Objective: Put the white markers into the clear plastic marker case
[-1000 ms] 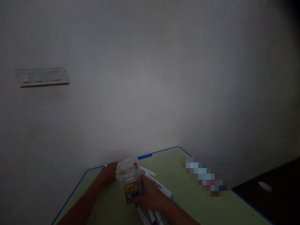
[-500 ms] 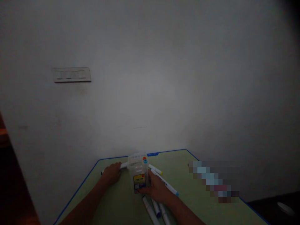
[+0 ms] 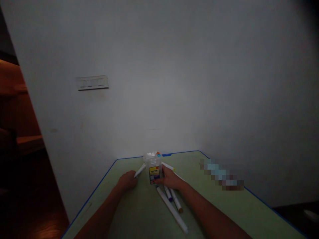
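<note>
My right hand (image 3: 170, 178) is wrapped round the lower right side of a clear plastic marker case (image 3: 156, 161) with a yellow and blue label, which stands upright on the table. To its left, my left hand (image 3: 128, 180) is closed on a white marker (image 3: 140, 170). That marker slants up from the fingers toward the case's left side; its far end meets the case's outline. In front of the case lie a long white marker (image 3: 171, 209), one with a purple end (image 3: 168, 193) and one with a brown end (image 3: 177, 201). Behind my right hand is a yellow-ended marker (image 3: 168, 166).
The light green table (image 3: 134, 215) has a blue edge and meets a grey wall (image 3: 174, 83). A pixelated patch (image 3: 221, 175) covers something on the table's right side. A switch plate (image 3: 92, 83) is on the wall. At far left is a dark, reddish opening.
The view has shifted, so the scene sits differently. My left hand has drawn toward me relative to the case, and its marker now slants more steeply. My right hand still grips the case.
</note>
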Tool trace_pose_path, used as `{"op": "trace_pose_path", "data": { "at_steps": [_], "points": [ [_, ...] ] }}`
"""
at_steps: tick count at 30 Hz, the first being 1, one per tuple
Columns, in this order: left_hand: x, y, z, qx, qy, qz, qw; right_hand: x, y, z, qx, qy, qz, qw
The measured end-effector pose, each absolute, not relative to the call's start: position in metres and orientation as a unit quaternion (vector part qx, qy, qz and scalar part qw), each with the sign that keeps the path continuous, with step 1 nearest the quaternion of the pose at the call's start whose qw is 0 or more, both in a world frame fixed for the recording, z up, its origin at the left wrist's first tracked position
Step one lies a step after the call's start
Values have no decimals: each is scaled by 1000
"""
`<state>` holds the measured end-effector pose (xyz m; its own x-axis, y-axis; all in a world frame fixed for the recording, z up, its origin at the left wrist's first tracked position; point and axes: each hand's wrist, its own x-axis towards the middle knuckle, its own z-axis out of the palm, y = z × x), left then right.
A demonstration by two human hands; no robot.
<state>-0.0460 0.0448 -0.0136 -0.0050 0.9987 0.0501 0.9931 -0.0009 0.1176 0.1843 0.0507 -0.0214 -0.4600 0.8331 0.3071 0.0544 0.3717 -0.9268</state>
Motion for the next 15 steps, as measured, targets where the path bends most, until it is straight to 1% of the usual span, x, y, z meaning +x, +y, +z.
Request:
{"op": "trace_pose_path", "data": {
  "at_steps": [5, 9, 15],
  "points": [
    [-45, 37, -8, 700, 705, 101, 40, 186, 51, -20, -315, -727, 453, 409],
    [-51, 33, -4, 707, 680, 170, 91, 187, 53, -19, -334, -740, 428, 397],
    [-55, 37, 0, 688, 675, 236, 128, 190, 54, -19, -357, -751, 400, 384]
  ]
}}
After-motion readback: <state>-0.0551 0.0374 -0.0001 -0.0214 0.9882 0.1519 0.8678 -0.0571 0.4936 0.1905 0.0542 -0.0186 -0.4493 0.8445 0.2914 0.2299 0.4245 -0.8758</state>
